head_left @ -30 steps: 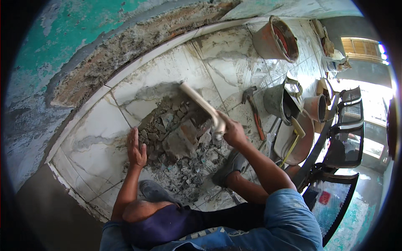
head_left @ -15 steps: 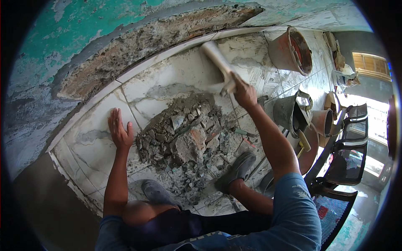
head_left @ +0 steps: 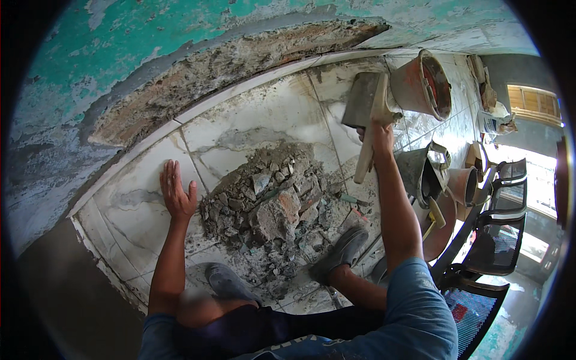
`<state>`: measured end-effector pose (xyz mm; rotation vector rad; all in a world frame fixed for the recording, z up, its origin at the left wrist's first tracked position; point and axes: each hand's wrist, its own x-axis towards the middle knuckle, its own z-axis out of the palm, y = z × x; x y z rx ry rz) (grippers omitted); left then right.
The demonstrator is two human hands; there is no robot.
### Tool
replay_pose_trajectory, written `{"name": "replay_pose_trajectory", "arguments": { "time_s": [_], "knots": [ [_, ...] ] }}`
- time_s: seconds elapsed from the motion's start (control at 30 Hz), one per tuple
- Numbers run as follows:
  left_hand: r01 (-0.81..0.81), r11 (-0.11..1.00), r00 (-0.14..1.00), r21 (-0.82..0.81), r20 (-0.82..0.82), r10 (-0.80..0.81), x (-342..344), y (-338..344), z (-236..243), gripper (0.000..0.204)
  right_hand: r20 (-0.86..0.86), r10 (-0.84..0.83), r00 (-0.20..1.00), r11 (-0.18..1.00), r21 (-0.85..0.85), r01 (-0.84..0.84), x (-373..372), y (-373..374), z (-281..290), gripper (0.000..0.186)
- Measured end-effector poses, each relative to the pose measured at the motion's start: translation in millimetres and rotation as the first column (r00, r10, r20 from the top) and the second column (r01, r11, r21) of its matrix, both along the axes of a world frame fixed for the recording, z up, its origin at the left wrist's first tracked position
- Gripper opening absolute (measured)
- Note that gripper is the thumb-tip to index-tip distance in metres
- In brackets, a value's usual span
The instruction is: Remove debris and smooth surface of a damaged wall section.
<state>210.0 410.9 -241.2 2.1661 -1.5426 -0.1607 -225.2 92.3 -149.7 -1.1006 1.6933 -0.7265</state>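
My left hand [head_left: 177, 191] lies flat on the pale marbled tiles [head_left: 141, 183], fingers stretched out, left of a heap of rubble [head_left: 273, 207]. Beyond the heap, to the right, my right hand [head_left: 379, 137] is closed round the pale handle of a hand tool [head_left: 360, 99] with a broad grey rectangular end. I cannot make out its exact kind. It is held above the tiles, near a dirty bucket. Broken mortar chunks and grey dust make up the heap, which sits between my hands and in front of my shoes.
A reddish-grey bucket [head_left: 414, 87] lies tilted at the far right. Nearer are a grey bucket [head_left: 414, 171], a smaller pot [head_left: 462, 180] and a yellow-handled tool [head_left: 437, 213]. Mesh-backed chairs [head_left: 492, 240] line the right side. The far wall [head_left: 240, 66] has a broken, exposed strip.
My right hand has swung the tool to the right, away from the far wall's base and toward the bucket. My left hand stays flat on the tiles.
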Motion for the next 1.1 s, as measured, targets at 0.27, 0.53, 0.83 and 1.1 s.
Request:
{"name": "replay_pose_trajectory", "arguments": {
  "time_s": [0.27, 0.53, 0.83, 1.1],
  "knots": [
    [0.010, 1.000, 1.000, -0.013, 0.010, -0.010, -1, -1, -2, 0.062, 0.353, -0.168, 0.920, 0.984, 0.010, 0.176, 128, 37, -33, 0.034],
    [0.008, 0.999, 1.000, -0.040, 0.007, -0.007, 0, -1, -3, 0.062, 0.272, 0.124, 0.954, 0.975, 0.146, -0.168, 137, 125, 10, 0.030],
    [-0.009, 1.000, 1.000, -0.024, 0.017, 0.010, -1, 1, -4, 0.061, 0.375, -0.064, 0.925, 0.997, -0.010, 0.073, 137, 79, -15, 0.031],
    [0.010, 0.999, 1.000, -0.042, 0.013, -0.009, 0, 2, 1, 0.060, -0.059, 0.275, 0.960, 0.958, -0.072, -0.279, 105, 123, 0, 0.025]
  ]
}}
